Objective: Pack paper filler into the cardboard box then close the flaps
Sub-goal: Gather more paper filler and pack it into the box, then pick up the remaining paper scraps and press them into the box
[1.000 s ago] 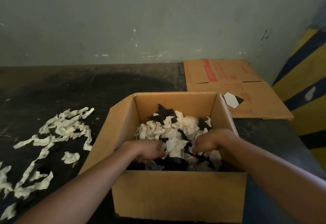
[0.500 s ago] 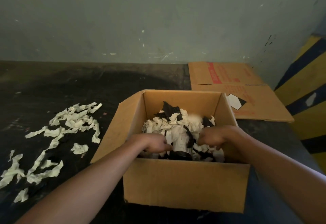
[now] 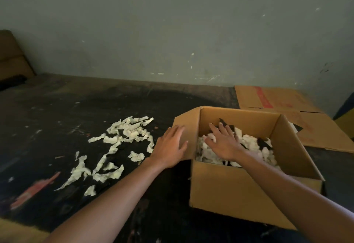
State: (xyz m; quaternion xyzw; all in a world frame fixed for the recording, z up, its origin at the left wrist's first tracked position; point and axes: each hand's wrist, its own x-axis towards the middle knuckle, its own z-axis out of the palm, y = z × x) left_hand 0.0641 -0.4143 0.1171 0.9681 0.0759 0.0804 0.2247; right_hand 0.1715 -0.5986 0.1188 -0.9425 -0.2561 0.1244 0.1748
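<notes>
- Two bare forearms reach forward from the bottom edge, one on each side of the near left corner of the box.
- The open brown cardboard box (image 3: 239, 191) stands on the dark, scuffed counter (image 3: 57, 108), right of centre, with its near wall facing the viewer.
- The left hand (image 3: 170, 147) lies flat against the outer face of the box's left flap (image 3: 186, 126), which stands raised and leans outward; the grip is loose, fingers spread, closed on nothing.
- The right hand (image 3: 225, 141) is inside the box, palm down with fingers splayed on the filler; its grip is likewise loose and clasps nothing.
- The crumpled white paper filler (image 3: 254, 147) fills the box to well below the rim, mixed with a few black paper scraps (image 3: 263, 143).
- To the left of the box, torn pale paper strips (image 3: 124, 137) lie scattered loose on the counter, the nearest just beside the left hand.
- A red smear (image 3: 34, 190) marks the counter near its left front.
- Behind and right of the box, a flattened brown cardboard sheet with red print (image 3: 268, 99) lies on the counter against the wall.
- The grey-green scratched wall (image 3: 172, 32) closes the far side.
</notes>
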